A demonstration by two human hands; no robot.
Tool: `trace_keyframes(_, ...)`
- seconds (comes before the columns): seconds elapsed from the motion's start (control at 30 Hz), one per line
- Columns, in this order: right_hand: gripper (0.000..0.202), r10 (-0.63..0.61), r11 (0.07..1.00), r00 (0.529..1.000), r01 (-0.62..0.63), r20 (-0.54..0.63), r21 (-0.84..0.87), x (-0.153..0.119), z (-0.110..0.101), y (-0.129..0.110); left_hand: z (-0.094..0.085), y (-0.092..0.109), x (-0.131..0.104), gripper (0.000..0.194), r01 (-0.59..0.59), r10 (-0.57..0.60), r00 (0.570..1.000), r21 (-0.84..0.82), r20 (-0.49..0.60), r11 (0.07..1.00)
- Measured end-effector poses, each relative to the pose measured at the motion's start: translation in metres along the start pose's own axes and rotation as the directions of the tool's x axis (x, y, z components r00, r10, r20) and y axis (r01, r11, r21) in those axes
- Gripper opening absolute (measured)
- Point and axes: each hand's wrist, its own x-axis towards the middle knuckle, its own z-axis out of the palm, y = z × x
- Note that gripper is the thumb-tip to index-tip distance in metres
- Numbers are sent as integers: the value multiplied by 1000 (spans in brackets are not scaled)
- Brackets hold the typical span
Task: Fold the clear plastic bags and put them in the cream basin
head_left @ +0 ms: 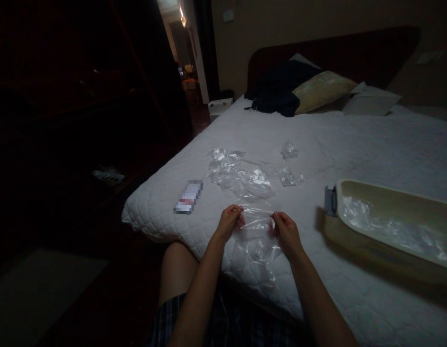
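A clear plastic bag [257, 236] is stretched between my two hands above the near edge of the white quilted bed. My left hand [231, 220] pinches its upper left corner, and my right hand [286, 232] pinches the upper right. Just beyond my hands lies a heap of crumpled clear plastic [241, 174], with smaller crumpled pieces [291, 177] to its right. To the left of my left hand a phone [189, 196] rests on the bed. A beige bin [375, 241] with clear plastic inside stands at the right.
At the far end of the bed [353, 144] are dark clothing [281, 86], a yellowish pillow [322, 91] and a pale flat object [371, 102]. A white box [220, 105] stands beyond the bed's left side. A small item [108, 177] lies in the dark area at left.
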Motion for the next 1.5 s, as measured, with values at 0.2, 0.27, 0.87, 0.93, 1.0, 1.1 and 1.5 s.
trace_keyframes(0.2, 37, -19, 979, 1000, 22, 21, -204, -5, -16, -9, -1, -4, 0, 34, 5, -4, 999, -32, 35, 999)
trace_keyframes(0.27, 37, 37, 965, 999, -29, 27, -261, -3, -24, -15, 0, -4, 0, 35, 11, -10, 999, -28, 49, 1000)
trace_keyframes(0.87, 42, 481, 877, 785, -428, 391, -219, -20, -79, -37, 15, -12, 13, 32, 54, -49, 998, 210, -28, 976)
trace_keyframes(0.93, 46, 492, 869, 774, -409, 399, -279, -24, -84, -39, 15, -12, 13, 33, 55, -53, 998, 217, -16, 975)
trace_keyframes(1.0, 46, 478, 872, 779, -367, 405, -323, -27, -88, -41, 15, -11, 12, 34, 49, -52, 999, 222, 10, 974)
trace_keyframes(1.1, 43, 449, 878, 793, -306, 411, -369, -29, -95, -44, 14, -10, 11, 34, 58, -64, 998, 213, 24, 975)
trace_keyframes(1.5, 39, 433, 887, 808, -302, 399, -350, -42, -99, -53, 11, -10, 13, 32, 15, -24, 999, 198, 43, 980)
